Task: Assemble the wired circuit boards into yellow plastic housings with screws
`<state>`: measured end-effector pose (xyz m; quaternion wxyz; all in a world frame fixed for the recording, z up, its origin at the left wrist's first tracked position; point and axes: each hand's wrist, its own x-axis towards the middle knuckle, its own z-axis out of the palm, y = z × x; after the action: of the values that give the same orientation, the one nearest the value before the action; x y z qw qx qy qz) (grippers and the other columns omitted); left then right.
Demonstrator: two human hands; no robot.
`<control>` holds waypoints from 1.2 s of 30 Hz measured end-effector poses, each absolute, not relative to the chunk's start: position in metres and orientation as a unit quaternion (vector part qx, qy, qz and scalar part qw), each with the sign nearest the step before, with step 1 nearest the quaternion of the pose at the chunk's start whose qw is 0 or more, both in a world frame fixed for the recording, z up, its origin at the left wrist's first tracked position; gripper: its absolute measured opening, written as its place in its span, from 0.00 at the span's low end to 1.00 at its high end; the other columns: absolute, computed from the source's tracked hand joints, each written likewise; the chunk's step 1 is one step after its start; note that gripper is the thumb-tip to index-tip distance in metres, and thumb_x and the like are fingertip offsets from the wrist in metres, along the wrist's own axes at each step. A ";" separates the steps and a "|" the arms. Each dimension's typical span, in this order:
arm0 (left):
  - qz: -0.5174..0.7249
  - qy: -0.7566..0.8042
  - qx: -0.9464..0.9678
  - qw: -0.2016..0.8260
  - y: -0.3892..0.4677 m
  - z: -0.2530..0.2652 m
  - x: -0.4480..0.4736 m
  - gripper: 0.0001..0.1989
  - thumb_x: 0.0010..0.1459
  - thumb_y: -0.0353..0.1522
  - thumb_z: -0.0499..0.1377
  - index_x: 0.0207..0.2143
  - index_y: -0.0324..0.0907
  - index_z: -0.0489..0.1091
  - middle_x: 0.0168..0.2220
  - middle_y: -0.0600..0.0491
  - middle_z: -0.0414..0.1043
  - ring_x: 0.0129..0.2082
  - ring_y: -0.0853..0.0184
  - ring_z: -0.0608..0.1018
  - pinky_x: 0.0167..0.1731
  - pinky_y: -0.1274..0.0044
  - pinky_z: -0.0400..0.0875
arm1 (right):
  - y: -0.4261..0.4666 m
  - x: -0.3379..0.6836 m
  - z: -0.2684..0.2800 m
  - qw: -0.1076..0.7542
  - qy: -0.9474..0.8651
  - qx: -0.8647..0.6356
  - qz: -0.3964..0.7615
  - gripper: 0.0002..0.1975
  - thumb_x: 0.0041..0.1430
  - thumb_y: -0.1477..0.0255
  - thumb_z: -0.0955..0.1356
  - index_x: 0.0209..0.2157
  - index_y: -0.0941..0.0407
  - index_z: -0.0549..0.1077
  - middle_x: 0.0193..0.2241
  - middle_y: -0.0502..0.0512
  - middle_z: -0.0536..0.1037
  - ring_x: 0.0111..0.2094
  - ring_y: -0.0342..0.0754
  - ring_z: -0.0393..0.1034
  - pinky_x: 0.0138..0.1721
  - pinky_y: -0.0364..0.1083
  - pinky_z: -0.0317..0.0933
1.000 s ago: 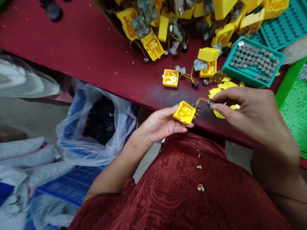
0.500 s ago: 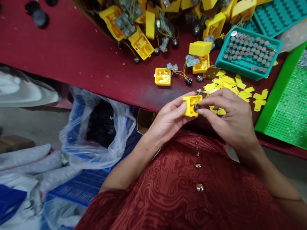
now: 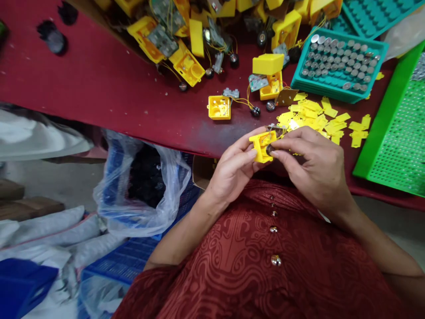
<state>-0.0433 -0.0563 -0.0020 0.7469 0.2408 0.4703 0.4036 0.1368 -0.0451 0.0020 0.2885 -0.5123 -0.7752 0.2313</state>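
Note:
Close to my body, my left hand (image 3: 237, 164) grips a small yellow plastic case (image 3: 258, 142) by its left side, the hollow side facing up. Between the thumb and fingertips of my right hand (image 3: 310, 161) is a small round dark part (image 3: 269, 149), pressed against the case's right inner side. Thin yellow wires and a bit of circuit board (image 3: 277, 129) show behind the case, partly covered by my fingers. Beyond my hands, another yellow case (image 3: 219, 107) lies on the table with its wired board and a round black part (image 3: 255, 111).
Loose yellow plates (image 3: 308, 115) lie scattered beyond my right hand. A teal tray (image 3: 345, 95) of silvery button cells stands behind them, a green perforated tray (image 3: 392, 146) at right. Several yellow cases with wires are heaped at the back. A plastic-lined blue crate (image 3: 114, 177) sits below left.
The view has shifted, so the table items appear slightly further left. Both hands keep their hold; the case is tilted a little more, and the round part remains at its right side.

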 end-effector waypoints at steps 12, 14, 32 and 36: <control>0.440 0.487 0.222 0.721 -0.047 -0.016 -0.034 0.26 0.55 0.33 0.73 0.54 0.42 0.71 0.51 0.47 0.85 0.52 0.57 0.87 0.46 0.72 0.84 | -0.046 0.143 0.001 0.342 -0.671 -0.517 0.407 0.11 0.65 0.71 0.70 0.49 0.55 0.77 0.46 0.56 0.83 0.43 0.47 0.78 0.49 0.49 0.75; 0.439 0.483 0.229 0.723 -0.045 -0.012 -0.035 0.27 0.54 0.33 0.74 0.54 0.42 0.71 0.52 0.46 0.85 0.52 0.57 0.88 0.44 0.74 0.85 | -0.048 0.146 -0.001 0.384 -0.644 -0.532 0.394 0.11 0.66 0.70 0.70 0.50 0.55 0.76 0.48 0.56 0.82 0.43 0.46 0.78 0.50 0.48 0.75; 0.403 0.367 0.331 0.771 -0.041 -0.003 -0.037 0.25 0.55 0.37 0.77 0.48 0.44 0.69 0.40 0.53 0.84 0.38 0.64 0.89 0.32 0.81 0.83 | -0.031 0.166 -0.020 0.404 -0.446 -0.505 0.619 0.22 0.63 0.50 0.74 0.38 0.57 0.80 0.34 0.56 0.81 0.33 0.44 0.77 0.35 0.45 0.74; 0.404 0.363 0.365 0.756 -0.043 -0.008 -0.042 0.24 0.54 0.35 0.78 0.46 0.45 0.69 0.37 0.57 0.81 0.35 0.68 0.88 0.32 0.82 0.83 | -0.022 0.166 -0.007 0.364 -0.343 -0.428 0.753 0.30 0.53 0.43 0.79 0.32 0.59 0.78 0.27 0.54 0.78 0.25 0.40 0.71 0.26 0.40 0.67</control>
<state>-0.0419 -0.0428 -0.0076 0.7560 0.3650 0.3635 0.4038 0.1659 -0.0220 -0.0065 0.3639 -0.4279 -0.3427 0.7530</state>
